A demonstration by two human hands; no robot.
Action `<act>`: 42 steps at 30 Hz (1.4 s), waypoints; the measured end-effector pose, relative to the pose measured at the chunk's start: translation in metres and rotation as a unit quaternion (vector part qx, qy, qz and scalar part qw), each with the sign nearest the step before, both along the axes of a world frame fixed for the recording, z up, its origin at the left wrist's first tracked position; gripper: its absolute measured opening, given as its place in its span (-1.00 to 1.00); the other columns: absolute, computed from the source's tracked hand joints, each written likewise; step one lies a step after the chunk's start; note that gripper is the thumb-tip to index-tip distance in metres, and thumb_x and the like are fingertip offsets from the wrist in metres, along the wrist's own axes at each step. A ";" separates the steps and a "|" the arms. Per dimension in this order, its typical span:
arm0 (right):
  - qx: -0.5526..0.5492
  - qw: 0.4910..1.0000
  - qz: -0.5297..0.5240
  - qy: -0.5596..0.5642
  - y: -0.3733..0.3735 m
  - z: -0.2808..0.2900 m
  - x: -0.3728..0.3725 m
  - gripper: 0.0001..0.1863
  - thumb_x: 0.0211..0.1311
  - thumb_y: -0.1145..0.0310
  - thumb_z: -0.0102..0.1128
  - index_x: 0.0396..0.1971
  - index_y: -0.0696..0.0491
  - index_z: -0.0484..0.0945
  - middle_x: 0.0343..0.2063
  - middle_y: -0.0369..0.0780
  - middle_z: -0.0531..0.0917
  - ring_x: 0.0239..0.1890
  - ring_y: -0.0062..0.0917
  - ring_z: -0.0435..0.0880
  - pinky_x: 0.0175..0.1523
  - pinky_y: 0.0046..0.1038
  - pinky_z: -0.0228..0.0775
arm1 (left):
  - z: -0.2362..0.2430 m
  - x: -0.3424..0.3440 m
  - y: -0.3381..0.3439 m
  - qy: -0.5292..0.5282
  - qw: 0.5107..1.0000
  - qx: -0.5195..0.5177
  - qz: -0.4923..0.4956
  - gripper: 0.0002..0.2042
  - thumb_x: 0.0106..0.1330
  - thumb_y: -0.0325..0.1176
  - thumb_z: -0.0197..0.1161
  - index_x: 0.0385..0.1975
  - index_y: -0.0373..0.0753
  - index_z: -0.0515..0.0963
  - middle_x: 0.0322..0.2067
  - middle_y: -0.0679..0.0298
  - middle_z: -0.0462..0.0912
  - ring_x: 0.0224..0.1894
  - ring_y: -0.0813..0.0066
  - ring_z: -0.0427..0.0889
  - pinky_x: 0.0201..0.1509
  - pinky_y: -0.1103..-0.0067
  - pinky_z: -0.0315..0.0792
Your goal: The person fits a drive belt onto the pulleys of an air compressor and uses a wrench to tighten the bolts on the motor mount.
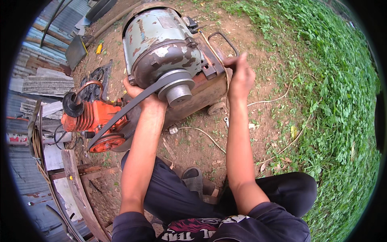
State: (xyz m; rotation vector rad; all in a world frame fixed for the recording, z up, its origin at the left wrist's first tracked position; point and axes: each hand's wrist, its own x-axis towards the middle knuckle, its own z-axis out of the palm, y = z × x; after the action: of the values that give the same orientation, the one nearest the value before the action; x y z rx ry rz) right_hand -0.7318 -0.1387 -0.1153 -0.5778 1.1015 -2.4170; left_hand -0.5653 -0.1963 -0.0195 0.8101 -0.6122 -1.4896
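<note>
Below the hands, two legs (173,187) are bending; one sandal (193,181) is showing between them, the other foot being hard to make out. The two hands are working apart. The left hand (135,90) is reaching under one motor (161,36), which is standing between and just beyond the hands; a belt (125,113) is hiding part of it, so I cannot tell whether it is gripping. The right hand (242,78) is curling beside the base (209,70), its grip also unclear. One tank (197,99) is lying between them, partly hidden. Left of the left hand, one orange compressor (96,115) is sitting. Beyond the right hand, one handle (229,42) is curving.
</note>
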 end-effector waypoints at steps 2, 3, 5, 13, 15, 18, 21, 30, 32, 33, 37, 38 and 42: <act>-0.062 0.984 0.073 -0.147 -0.008 0.010 -0.011 -0.47 0.41 0.01 0.04 -0.75 -0.05 0.25 -0.75 -0.33 0.24 -0.60 -0.57 0.29 -0.48 -0.45 0.19 | -0.003 0.003 0.002 -0.025 1.000 0.003 -0.010 -0.30 0.34 0.17 -0.41 0.25 -0.18 0.37 0.20 0.12 0.45 0.24 0.05 0.42 0.32 0.12 0.32; -0.049 0.983 0.101 -0.146 -0.018 0.016 -0.013 -0.45 0.41 -0.02 0.02 -0.75 -0.09 0.15 -0.76 -0.38 0.14 -0.66 -0.62 0.17 -0.58 -0.47 0.05 | -0.004 0.005 0.001 -0.014 1.000 0.000 -0.008 -0.33 0.35 0.13 -0.38 0.22 -0.19 0.40 0.18 0.12 0.47 0.21 0.06 0.45 0.29 0.14 0.36; -0.071 0.982 0.144 -0.100 -0.036 0.024 -0.008 -0.43 0.40 -0.03 0.00 -0.77 -0.16 0.04 -0.78 -0.48 0.01 -0.78 -0.72 -0.08 -0.74 -0.54 -0.28 | -0.007 0.001 -0.003 0.017 1.000 -0.008 -0.013 -0.39 0.37 0.07 -0.32 0.18 -0.20 0.45 0.13 0.11 0.52 0.13 0.07 0.52 0.22 0.18 0.44; -0.167 0.955 0.212 -0.124 -0.037 0.017 -0.001 -0.46 0.47 0.06 -0.23 -0.78 -0.18 0.02 -0.82 -0.50 -0.05 -0.81 -0.72 -0.18 -0.75 -0.59 -0.36 | -0.037 0.025 -0.029 0.022 0.995 -0.060 -0.081 -0.35 0.36 0.08 -0.37 0.27 -0.22 0.35 0.18 0.01 0.45 0.16 -0.07 0.49 0.24 0.05 0.44; -0.177 0.953 0.191 -0.157 -0.030 0.009 -0.007 -0.46 0.47 0.06 -0.21 -0.77 -0.15 0.01 -0.81 -0.46 -0.05 -0.81 -0.70 -0.17 -0.74 -0.56 -0.37 | -0.039 0.026 -0.024 0.016 0.998 -0.035 -0.054 -0.35 0.36 0.11 -0.34 0.22 -0.22 0.39 0.13 0.06 0.50 0.16 0.04 0.50 0.24 0.14 0.42; -0.232 0.949 0.149 -0.156 -0.021 0.012 -0.047 -0.48 0.45 0.07 -0.20 -0.76 -0.13 0.00 -0.80 -0.43 -0.02 -0.81 -0.68 -0.14 -0.73 -0.54 -0.31 | -0.045 0.037 -0.036 -0.007 0.992 -0.078 -0.103 -0.29 0.31 0.16 -0.34 0.32 -0.20 0.27 0.20 -0.05 0.41 0.19 -0.12 0.46 0.26 -0.01 0.40; -0.195 0.945 0.223 -0.139 -0.045 0.014 -0.007 -0.48 0.44 0.04 -0.22 -0.76 -0.16 0.00 -0.80 -0.47 0.00 -0.82 -0.71 -0.11 -0.77 -0.57 -0.25 | -0.051 0.036 -0.042 -0.021 0.991 -0.085 -0.100 -0.28 0.30 0.17 -0.34 0.34 -0.19 0.25 0.22 -0.05 0.39 0.20 -0.12 0.45 0.27 -0.01 0.39; -0.209 0.951 0.203 -0.102 -0.044 0.009 -0.003 -0.49 0.45 0.06 -0.26 -0.76 -0.16 0.02 -0.81 -0.45 -0.02 -0.82 -0.65 -0.09 -0.71 -0.54 -0.24 | -0.025 0.018 -0.014 0.034 0.997 -0.032 -0.057 -0.37 0.37 0.07 -0.36 0.20 -0.22 0.42 0.13 0.10 0.52 0.15 0.08 0.51 0.24 0.18 0.43; -0.178 0.956 0.191 -0.137 -0.046 0.013 -0.009 -0.49 0.45 0.07 -0.26 -0.76 -0.14 -0.01 -0.81 -0.43 -0.05 -0.79 -0.65 -0.16 -0.70 -0.51 -0.33 | -0.038 0.030 -0.028 0.006 0.989 -0.088 -0.117 -0.31 0.31 0.11 -0.34 0.31 -0.22 0.28 0.20 -0.04 0.42 0.18 -0.10 0.47 0.25 0.02 0.41; -0.167 0.961 0.180 -0.129 -0.050 0.014 -0.019 -0.48 0.45 0.07 -0.26 -0.76 -0.14 -0.02 -0.80 -0.42 -0.05 -0.78 -0.66 -0.16 -0.69 -0.51 -0.35 | -0.038 0.029 -0.028 0.015 0.990 -0.080 -0.116 -0.31 0.30 0.11 -0.34 0.31 -0.22 0.28 0.20 -0.03 0.42 0.18 -0.10 0.47 0.26 0.02 0.41; -0.196 0.949 0.198 -0.147 -0.050 0.008 -0.009 -0.49 0.43 0.06 -0.24 -0.77 -0.14 -0.02 -0.80 -0.45 -0.04 -0.78 -0.67 -0.17 -0.70 -0.52 -0.37 | -0.041 0.032 -0.027 0.017 0.994 -0.062 -0.089 -0.34 0.34 0.11 -0.35 0.26 -0.20 0.35 0.17 0.05 0.47 0.17 -0.01 0.49 0.25 0.09 0.41; -0.201 0.946 0.203 -0.153 -0.047 0.007 -0.004 -0.49 0.43 0.06 -0.24 -0.77 -0.14 -0.02 -0.80 -0.46 -0.04 -0.78 -0.68 -0.17 -0.70 -0.52 -0.37 | -0.045 0.035 -0.029 0.008 0.995 -0.061 -0.076 -0.36 0.36 0.10 -0.35 0.23 -0.19 0.39 0.15 0.08 0.49 0.16 0.03 0.51 0.25 0.12 0.42; -0.175 0.954 0.193 -0.148 -0.037 0.013 -0.010 -0.49 0.41 0.05 -0.22 -0.76 -0.14 -0.01 -0.79 -0.46 -0.04 -0.76 -0.68 -0.19 -0.70 -0.52 -0.37 | -0.023 0.021 -0.012 0.025 0.997 -0.033 -0.061 -0.37 0.38 0.10 -0.35 0.22 -0.18 0.41 0.14 0.12 0.51 0.17 0.08 0.50 0.26 0.17 0.41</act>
State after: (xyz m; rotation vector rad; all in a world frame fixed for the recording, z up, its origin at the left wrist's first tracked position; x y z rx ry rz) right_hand -0.7414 -0.1760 -0.1023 -0.4656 0.3941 -2.2582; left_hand -0.5445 -0.2079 -0.0426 0.6929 -0.6785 -1.5876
